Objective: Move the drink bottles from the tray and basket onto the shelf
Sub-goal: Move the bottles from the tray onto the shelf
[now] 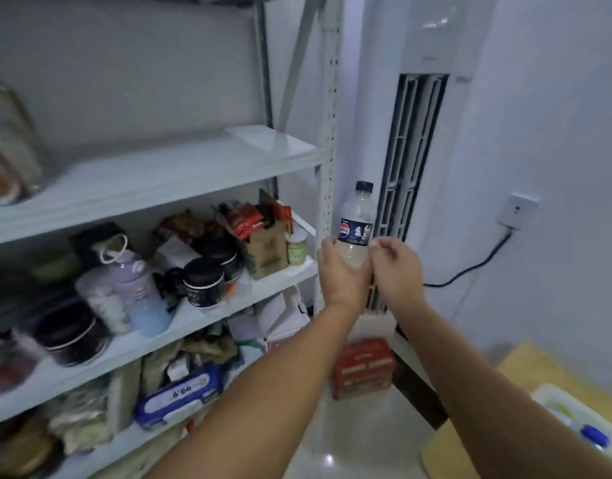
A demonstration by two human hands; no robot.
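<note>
A clear bottle (pixel 355 216) of pale cloudy drink, with a dark cap and a dark label, stands upright in the air to the right of the metal shelf's post. My left hand (pixel 342 274) grips its lower part from the left. My right hand (pixel 396 267) is right beside it with loosely curled fingers, the fingertips at the bottle's right side. The upper white shelf board (pixel 180 167) is mostly bare, with a blurred bag at its left end. At the bottom right, a white tray (pixel 553 399) holds a lying bottle with a blue cap (pixel 595 435).
The middle shelf (pixel 208 316) is crowded with jars, a lilac flask and snack packs. Lower boards hold bags and a wipes pack (pixel 180 395). A tall white air conditioner (pixel 415 160) stands behind the bottle. A red tin (pixel 363 368) sits on the floor, and a yellow table (pixel 525 371) is at right.
</note>
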